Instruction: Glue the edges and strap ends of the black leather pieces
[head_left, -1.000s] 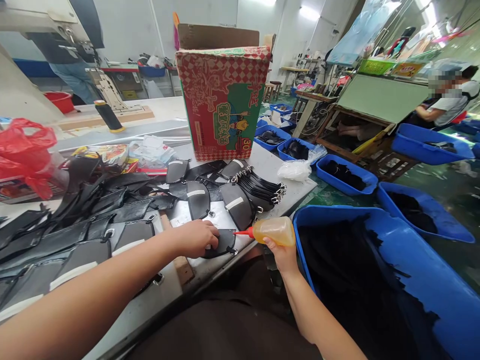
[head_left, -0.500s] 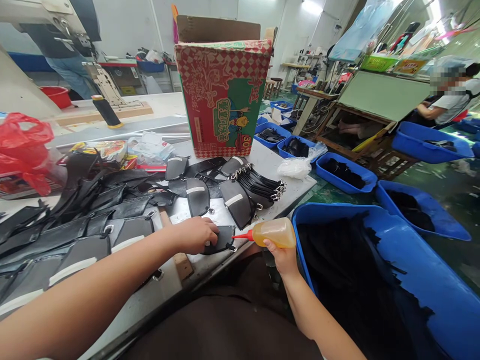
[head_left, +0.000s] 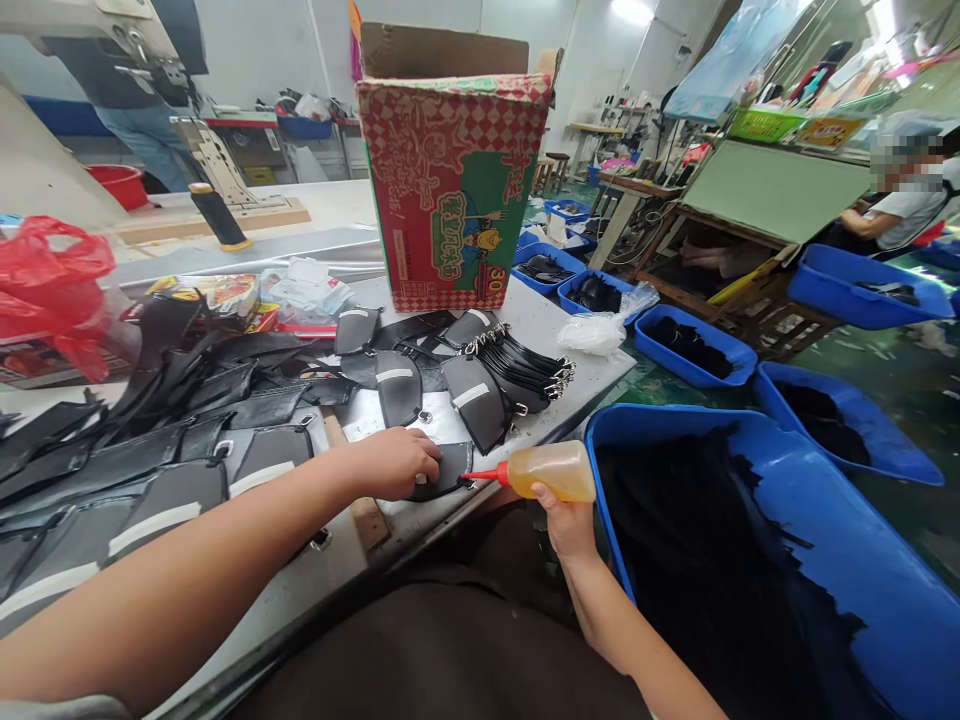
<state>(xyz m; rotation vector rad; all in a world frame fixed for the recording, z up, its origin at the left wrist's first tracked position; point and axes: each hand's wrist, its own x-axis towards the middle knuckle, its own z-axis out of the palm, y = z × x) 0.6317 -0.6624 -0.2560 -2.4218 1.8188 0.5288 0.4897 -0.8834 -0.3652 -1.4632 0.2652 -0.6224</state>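
My left hand (head_left: 401,463) rests at the table's edge with its fingers curled on a small black leather piece (head_left: 454,468), holding it; part of the piece is hidden under the fingers. In my right hand (head_left: 568,522) is a squeeze bottle (head_left: 553,470) of amber liquid, lying nearly level, its red nozzle (head_left: 487,473) pointing left. The nozzle's tip is at the leather piece's right end, near a small metal ring. Just beyond lie curved black pieces (head_left: 399,388) with pale strips, and a bundle of thin black straps (head_left: 525,362) with metal clasps.
A red and green carton (head_left: 450,200) stands on the table (head_left: 592,385). More black leather pieces (head_left: 172,500) with pale strips spread under my left forearm. A large blue tub (head_left: 847,520) of black material stands close at my right. Another person (head_left: 900,215) sits at far right.
The view has shifted slightly. The nozzle tip has moved a little left and down along the right end of the leather piece. Both hands keep their hold.
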